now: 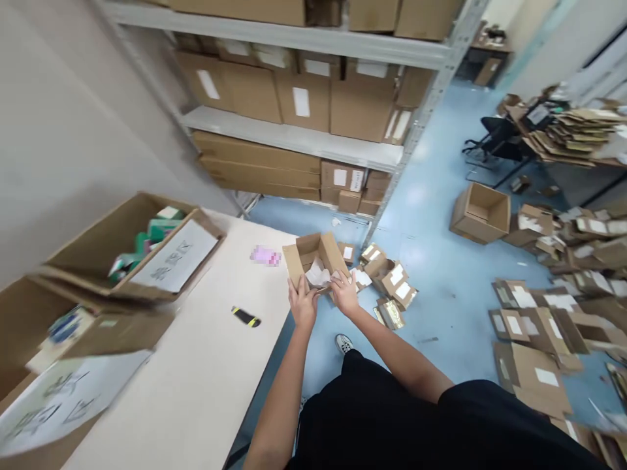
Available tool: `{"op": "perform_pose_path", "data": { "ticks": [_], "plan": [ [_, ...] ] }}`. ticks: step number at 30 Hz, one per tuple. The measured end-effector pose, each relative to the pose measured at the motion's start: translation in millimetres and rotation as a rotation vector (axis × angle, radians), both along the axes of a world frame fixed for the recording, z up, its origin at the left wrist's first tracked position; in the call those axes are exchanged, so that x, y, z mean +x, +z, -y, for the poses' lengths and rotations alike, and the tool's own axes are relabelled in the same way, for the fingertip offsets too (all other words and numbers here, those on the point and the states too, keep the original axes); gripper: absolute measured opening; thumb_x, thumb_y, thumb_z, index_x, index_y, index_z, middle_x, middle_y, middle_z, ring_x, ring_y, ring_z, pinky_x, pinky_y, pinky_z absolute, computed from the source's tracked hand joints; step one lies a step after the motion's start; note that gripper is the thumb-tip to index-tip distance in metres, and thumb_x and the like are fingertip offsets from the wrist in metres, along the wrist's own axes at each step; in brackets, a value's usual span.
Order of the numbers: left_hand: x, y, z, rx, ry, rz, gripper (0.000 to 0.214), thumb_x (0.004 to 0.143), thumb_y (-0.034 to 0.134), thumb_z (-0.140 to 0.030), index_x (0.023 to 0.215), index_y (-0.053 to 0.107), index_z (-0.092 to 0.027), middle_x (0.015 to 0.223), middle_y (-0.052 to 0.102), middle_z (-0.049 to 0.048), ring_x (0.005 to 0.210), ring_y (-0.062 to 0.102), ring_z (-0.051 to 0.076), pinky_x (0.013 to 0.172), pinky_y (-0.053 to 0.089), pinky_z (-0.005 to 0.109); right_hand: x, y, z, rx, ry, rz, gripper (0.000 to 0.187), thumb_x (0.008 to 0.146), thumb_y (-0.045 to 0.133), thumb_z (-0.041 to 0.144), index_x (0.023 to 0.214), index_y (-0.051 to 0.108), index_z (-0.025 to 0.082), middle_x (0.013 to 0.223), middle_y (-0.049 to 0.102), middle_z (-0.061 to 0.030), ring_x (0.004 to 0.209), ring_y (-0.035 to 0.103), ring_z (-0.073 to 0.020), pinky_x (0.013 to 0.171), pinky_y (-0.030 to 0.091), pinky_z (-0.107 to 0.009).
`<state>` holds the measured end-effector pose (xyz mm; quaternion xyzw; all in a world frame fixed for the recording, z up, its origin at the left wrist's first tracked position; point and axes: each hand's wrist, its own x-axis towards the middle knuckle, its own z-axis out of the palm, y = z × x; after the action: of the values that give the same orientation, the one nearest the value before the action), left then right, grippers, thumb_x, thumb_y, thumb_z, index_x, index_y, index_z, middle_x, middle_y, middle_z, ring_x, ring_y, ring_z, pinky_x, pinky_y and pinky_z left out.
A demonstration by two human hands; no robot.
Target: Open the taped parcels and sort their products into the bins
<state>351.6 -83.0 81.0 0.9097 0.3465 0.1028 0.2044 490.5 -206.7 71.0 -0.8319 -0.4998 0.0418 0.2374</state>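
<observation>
A small open cardboard box (313,256) with white paper (317,273) inside is held out over the table's right edge. My left hand (302,303) grips its near left side, fingers curled on the rim. My right hand (344,292) holds the near right side, fingers closed on the flap. Both forearms reach forward from my black-clad lap.
A white table (206,372) carries a black and yellow utility knife (245,317), a pink slip (265,255) and large open cartons (132,245) at left. Loose small boxes (389,281) litter the blue floor. Metal shelving (294,137) with cartons stands ahead; flattened cardboard (543,339) lies right.
</observation>
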Motion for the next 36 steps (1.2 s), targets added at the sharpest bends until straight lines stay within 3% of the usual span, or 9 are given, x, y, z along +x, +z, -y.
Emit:
{"op": "perform_pose_path", "data": {
  "ticks": [4,7,10,14,20,26,31,36],
  "plan": [
    [118.4,6.1,38.6,-0.032,-0.222,0.026,0.025,0.095,0.066,-0.031,0.113,0.082,-0.028,0.176,0.028,-0.0029,0.164,-0.005,0.043,0.13,0.02,0.066,91.4,7.8,63.2,-0.023,-0.171,0.016,0.04,0.099,0.049,0.006,0.121,0.076,0.027,0.133,0.074,-0.0102,0.157,0.035,-0.0324,0.125,-0.005,-0.073],
    [181.3,13.2,62.3,-0.036,-0.31,0.034,0.031,0.096,0.063,-0.026,0.123,0.079,-0.027,0.177,0.025,-0.001,0.165,-0.005,0.04,0.131,0.018,0.064,141.5,13.0,96.5,-0.048,-0.276,0.031,0.049,0.095,0.05,0.004,0.132,0.072,0.027,0.152,0.062,-0.0117,0.162,0.02,-0.0352,0.124,-0.005,-0.076],
    [214.7,20.9,72.7,-0.025,-0.339,0.054,0.052,0.095,0.06,-0.023,0.147,0.063,-0.026,0.179,0.018,0.0032,0.165,-0.006,0.039,0.132,0.015,0.064,174.0,16.1,116.1,-0.067,-0.36,0.009,0.064,0.088,0.054,0.002,0.146,0.064,0.027,0.171,0.037,-0.0112,0.165,0.002,-0.0381,0.125,0.0,-0.075],
    [211.0,22.8,63.2,0.009,-0.293,0.041,0.061,0.096,0.058,-0.024,0.157,0.052,-0.025,0.179,0.017,0.005,0.165,-0.001,0.039,0.131,0.021,0.063,184.4,13.1,119.8,-0.047,-0.379,-0.033,0.067,0.084,0.056,0.003,0.147,0.063,0.023,0.176,0.024,-0.0098,0.165,-0.003,-0.0383,0.128,0.01,-0.068],
    [144.3,9.2,27.2,0.009,-0.148,0.012,0.06,0.094,0.059,-0.02,0.153,0.055,-0.022,0.177,0.022,0.0094,0.164,0.015,0.036,0.13,0.032,0.054,150.8,-6.4,68.1,-0.024,-0.229,-0.085,0.052,0.088,0.058,0.008,0.138,0.068,0.019,0.172,0.033,-0.0146,0.163,0.013,-0.0388,0.125,0.027,-0.06],
    [33.7,0.5,14.8,0.009,0.078,0.086,0.062,0.093,0.058,-0.015,0.154,0.052,-0.025,0.173,0.034,0.0094,0.16,0.03,0.033,0.128,0.038,0.055,80.6,-7.2,-12.9,-0.008,0.081,-0.087,0.052,0.088,0.061,0.01,0.138,0.068,0.019,0.166,0.042,-0.0165,0.159,0.025,-0.0369,0.122,0.034,-0.058],
    [-87.4,5.0,26.8,0.054,0.366,0.125,0.056,0.094,0.058,-0.016,0.15,0.057,-0.026,0.167,0.042,0.0122,0.155,0.039,0.033,0.124,0.043,0.056,-17.0,16.4,-68.1,0.064,0.366,-0.092,0.049,0.09,0.058,0.01,0.138,0.067,0.019,0.165,0.044,-0.0156,0.158,0.028,-0.0353,0.12,0.039,-0.055],
    [-220.4,10.0,67.6,0.116,0.685,0.172,0.056,0.095,0.056,-0.016,0.149,0.057,-0.025,0.163,0.047,0.0118,0.153,0.041,0.032,0.123,0.044,0.054,-149.2,31.6,-87.5,0.124,0.651,-0.102,0.054,0.09,0.058,0.011,0.143,0.064,0.019,0.167,0.041,-0.0156,0.156,0.034,-0.0349,0.119,0.042,-0.053]
  ]
}}
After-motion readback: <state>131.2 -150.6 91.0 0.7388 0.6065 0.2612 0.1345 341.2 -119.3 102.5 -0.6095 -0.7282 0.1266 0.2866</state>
